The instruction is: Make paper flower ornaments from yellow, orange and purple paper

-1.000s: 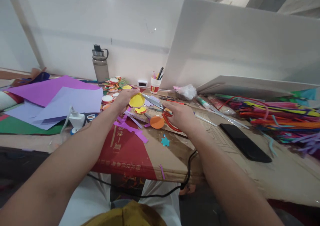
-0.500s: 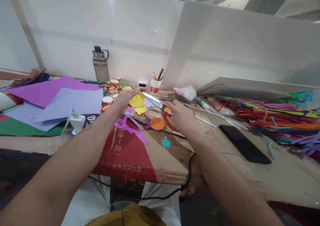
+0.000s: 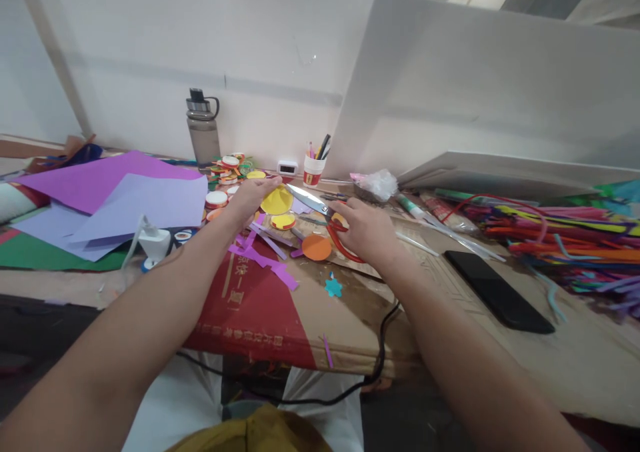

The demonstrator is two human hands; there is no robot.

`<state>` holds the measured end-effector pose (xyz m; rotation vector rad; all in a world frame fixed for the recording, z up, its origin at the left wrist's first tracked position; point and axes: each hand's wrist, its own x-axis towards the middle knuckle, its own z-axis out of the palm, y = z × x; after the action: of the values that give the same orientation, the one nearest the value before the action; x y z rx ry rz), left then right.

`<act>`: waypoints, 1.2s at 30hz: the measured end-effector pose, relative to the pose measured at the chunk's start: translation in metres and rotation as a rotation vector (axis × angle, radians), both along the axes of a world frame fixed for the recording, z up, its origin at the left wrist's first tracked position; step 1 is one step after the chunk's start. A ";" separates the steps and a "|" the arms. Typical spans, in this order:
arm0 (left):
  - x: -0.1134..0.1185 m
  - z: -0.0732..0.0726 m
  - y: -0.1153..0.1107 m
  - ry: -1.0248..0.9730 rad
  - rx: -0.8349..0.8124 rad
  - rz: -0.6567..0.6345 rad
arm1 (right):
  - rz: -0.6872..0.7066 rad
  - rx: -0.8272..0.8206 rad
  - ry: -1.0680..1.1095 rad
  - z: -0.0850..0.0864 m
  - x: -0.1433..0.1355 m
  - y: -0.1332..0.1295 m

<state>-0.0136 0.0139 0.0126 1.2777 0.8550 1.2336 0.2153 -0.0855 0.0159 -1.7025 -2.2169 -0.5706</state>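
Observation:
My right hand [image 3: 369,231] is closed around the red-orange handles of a pair of scissors [image 3: 311,201], whose silver blades point up and left. Just left of the blade tips, my left hand [image 3: 254,195] has its fingertips pinched together; whatever they hold is too small to make out. A yellow disc [image 3: 277,201] lies below those fingertips, with a smaller yellow-topped round piece [image 3: 283,221] nearer to me. Closer to the scissors handles lies an orange disc [image 3: 317,247]. A blue star-shaped cutout [image 3: 333,287] rests on the cardboard in front.
Purple paper strips [image 3: 265,259] lie across the cardboard [image 3: 345,332]. Coloured sheets [image 3: 145,205], a plug adapter [image 3: 154,242] and a water bottle [image 3: 203,132] are on the left. A pen cup [image 3: 314,171] stands behind. A black phone [image 3: 497,291] and pipe cleaners [image 3: 565,235] lie right.
The camera view has shifted slightly. Both hands keep almost the same pose, with the scissors still beside my left fingertips.

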 end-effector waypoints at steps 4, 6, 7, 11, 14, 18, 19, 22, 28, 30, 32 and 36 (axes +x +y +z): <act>0.000 -0.001 0.001 0.023 0.026 -0.012 | 0.013 -0.015 -0.021 -0.002 0.003 0.001; 0.000 -0.002 0.002 0.028 0.032 -0.008 | 0.014 -0.013 -0.032 -0.002 0.004 0.000; 0.000 -0.002 0.003 0.031 0.034 -0.008 | 0.014 -0.013 -0.037 -0.002 0.004 0.000; -0.001 -0.003 0.004 0.040 0.034 -0.011 | 0.007 -0.029 -0.043 -0.002 0.004 0.000; -0.001 -0.003 0.003 0.027 0.022 -0.009 | 0.008 -0.029 -0.043 -0.002 0.004 0.000; 0.001 -0.002 0.000 0.017 0.012 -0.010 | -0.009 -0.025 -0.051 -0.004 0.002 0.000; 0.002 -0.001 0.000 0.014 0.010 -0.008 | -0.014 -0.027 -0.050 -0.004 0.001 0.000; 0.004 -0.001 -0.002 -0.006 0.002 -0.004 | -0.026 -0.041 -0.044 -0.005 -0.001 -0.001; 0.006 -0.002 -0.004 -0.053 -0.012 0.004 | -0.032 -0.080 -0.032 -0.005 -0.002 -0.001; 0.006 -0.001 -0.005 -0.060 -0.027 0.006 | -0.025 -0.086 -0.029 -0.005 -0.002 -0.001; 0.007 0.000 -0.005 -0.069 -0.045 0.014 | -0.019 -0.093 -0.028 -0.005 -0.002 -0.001; 0.008 0.004 -0.006 -0.064 -0.083 0.017 | -0.007 -0.105 -0.028 -0.005 -0.002 -0.001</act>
<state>-0.0058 0.0076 0.0166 1.1605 0.8634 1.2333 0.2131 -0.0863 0.0111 -1.7639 -2.2993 -0.4903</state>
